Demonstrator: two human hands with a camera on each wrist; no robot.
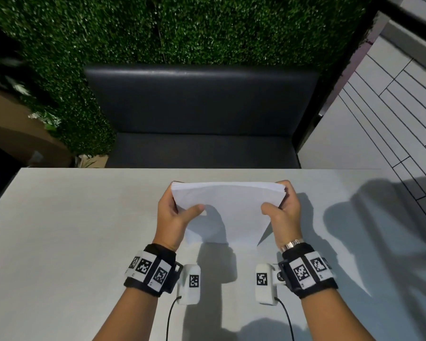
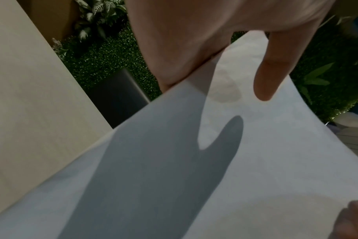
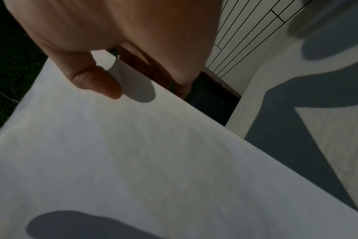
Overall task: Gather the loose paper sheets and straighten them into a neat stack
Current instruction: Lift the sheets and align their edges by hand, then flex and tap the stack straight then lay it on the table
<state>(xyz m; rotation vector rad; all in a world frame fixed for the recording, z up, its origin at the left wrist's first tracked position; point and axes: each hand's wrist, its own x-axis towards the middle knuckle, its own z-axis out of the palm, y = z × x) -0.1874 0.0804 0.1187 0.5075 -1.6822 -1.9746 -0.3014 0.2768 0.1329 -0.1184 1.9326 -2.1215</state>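
We hold the paper stack (image 1: pixel 228 205) upright over the table (image 1: pixel 59 230), near its far edge. Our left hand (image 1: pixel 172 215) grips the stack's left side, thumb (image 2: pixel 270 77) pressed on the near face. Our right hand (image 1: pixel 284 212) grips the right side likewise, thumb (image 3: pixel 96 82) on the paper. Beyond the table stands a dark bench (image 1: pixel 202 107) against a green hedge wall (image 1: pixel 182 28).
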